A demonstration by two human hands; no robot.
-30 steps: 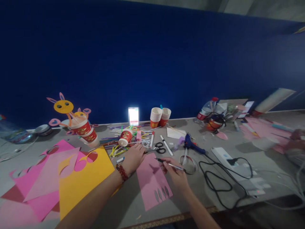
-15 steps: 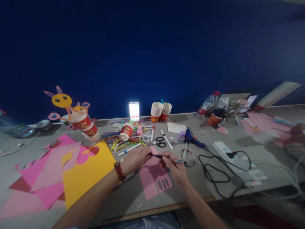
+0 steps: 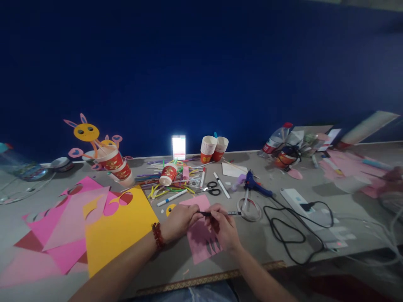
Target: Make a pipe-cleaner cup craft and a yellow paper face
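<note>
Both hands hold a marker (image 3: 234, 213) with a black end, lying level over a pink paper sheet (image 3: 199, 243). My left hand (image 3: 184, 218), wearing a red beaded bracelet, pinches the black end. My right hand (image 3: 223, 228) grips the pen farther along, its pale barrel sticking out to the right. Several slit-shaped dark cutouts or marks show near the sheet's lower edge, partly covered by the right hand. A yellow paper face (image 3: 170, 209) peeks out beside the left hand. Scissors (image 3: 213, 188) with black handles lie just beyond the hands.
At left are yellow paper (image 3: 118, 230), pink sheets (image 3: 66, 222) and a rabbit-faced cup craft (image 3: 86, 132). Straws, markers, a tipped cup (image 3: 168, 174) and stacked cups (image 3: 208, 150) sit behind. A blue glue gun (image 3: 258, 184), a power strip (image 3: 294, 199) and cables lie right.
My right hand has slid left along the marker, closer to my left hand. The yellow paper face has come into view beside my left hand. The view has shifted slightly.
</note>
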